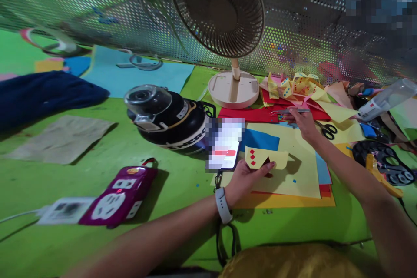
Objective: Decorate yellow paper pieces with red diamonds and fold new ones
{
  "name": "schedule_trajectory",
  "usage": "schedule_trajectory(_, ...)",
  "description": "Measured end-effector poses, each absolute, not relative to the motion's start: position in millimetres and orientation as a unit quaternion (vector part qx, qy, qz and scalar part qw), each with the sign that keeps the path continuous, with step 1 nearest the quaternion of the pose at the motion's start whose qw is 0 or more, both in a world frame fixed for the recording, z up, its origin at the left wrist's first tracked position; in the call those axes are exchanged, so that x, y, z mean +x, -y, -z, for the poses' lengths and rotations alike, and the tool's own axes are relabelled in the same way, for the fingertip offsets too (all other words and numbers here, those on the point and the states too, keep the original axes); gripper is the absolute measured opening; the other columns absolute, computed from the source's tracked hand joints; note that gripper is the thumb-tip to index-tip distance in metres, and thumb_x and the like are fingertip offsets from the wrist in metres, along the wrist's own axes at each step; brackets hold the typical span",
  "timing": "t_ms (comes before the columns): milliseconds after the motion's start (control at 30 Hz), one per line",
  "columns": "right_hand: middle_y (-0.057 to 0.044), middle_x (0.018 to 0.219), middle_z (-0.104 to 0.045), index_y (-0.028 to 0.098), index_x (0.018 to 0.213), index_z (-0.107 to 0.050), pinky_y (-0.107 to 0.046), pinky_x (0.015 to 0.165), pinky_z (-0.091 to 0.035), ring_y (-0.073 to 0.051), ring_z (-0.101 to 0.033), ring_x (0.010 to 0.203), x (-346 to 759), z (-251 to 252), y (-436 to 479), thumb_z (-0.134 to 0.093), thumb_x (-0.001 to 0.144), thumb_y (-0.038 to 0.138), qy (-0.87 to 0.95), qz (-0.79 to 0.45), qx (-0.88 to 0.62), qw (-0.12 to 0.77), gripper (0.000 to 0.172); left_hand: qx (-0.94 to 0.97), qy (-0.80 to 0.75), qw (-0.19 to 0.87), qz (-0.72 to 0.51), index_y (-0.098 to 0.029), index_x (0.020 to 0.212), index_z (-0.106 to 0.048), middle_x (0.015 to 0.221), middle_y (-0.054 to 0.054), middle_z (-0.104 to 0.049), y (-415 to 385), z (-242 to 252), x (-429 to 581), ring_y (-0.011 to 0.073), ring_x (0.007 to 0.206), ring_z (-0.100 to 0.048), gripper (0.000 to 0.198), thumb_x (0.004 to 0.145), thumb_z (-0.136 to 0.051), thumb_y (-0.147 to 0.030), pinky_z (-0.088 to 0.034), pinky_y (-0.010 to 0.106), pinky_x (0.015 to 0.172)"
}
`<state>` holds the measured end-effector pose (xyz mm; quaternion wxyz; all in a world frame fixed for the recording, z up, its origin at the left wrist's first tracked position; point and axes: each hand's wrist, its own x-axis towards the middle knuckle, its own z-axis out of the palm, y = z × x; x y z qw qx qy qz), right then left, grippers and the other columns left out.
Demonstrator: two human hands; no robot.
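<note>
Paper cutout (pixel 260 157) pinched in left hand (pixel 243 178); right hand (pixel 304 124), well behind, grips tweezers (pixel 289 111).

1. The premises were recorded as a paper-craft workshop, set up informally.
2. A green work surface (pixel 97 173) ran the full width and was closed at the back by a perforated metal screen (pixel 309 21).
3. Stacked sheets of coloured paper (pixel 302 173) lay flat on it, with a heap of cut scraps (pixel 299 87) behind them.
4. Scissors (pixel 327 129), a thin metal tool (pixel 289 111) and what was probably a paint palette (pixel 384 160), seen only at the blurred edge, lay among the paper.
5. A folded yellow piece (pixel 260 156) bore small red diamonds.
6. A desk fan (pixel 221 13), a helmet (pixel 172 121) and a purple power strip (pixel 120 195) shared the same surface.
</note>
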<state>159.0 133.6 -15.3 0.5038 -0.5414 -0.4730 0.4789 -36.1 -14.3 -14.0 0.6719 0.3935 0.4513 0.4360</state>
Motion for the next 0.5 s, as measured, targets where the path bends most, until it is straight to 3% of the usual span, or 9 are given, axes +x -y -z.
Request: schedule_trajectory(500,0.000,0.067,-0.070,0.020,0.085,-0.060,-0.023,0.050,-0.051,-0.016,-0.069,0.058,156.9,13.2,-132.6,-0.070,0.070,0.047,0.493,-0.475,-0.531,0.500,0.032,0.378,-0.453,0.680,-0.436,-0.014,0.075,-0.067,0.076,0.004,-0.071,14.1,10.8,-35.2,0.0132,0.058,-0.063,0.031,0.063,-0.081,-0.038,-0.058,0.029,0.061)
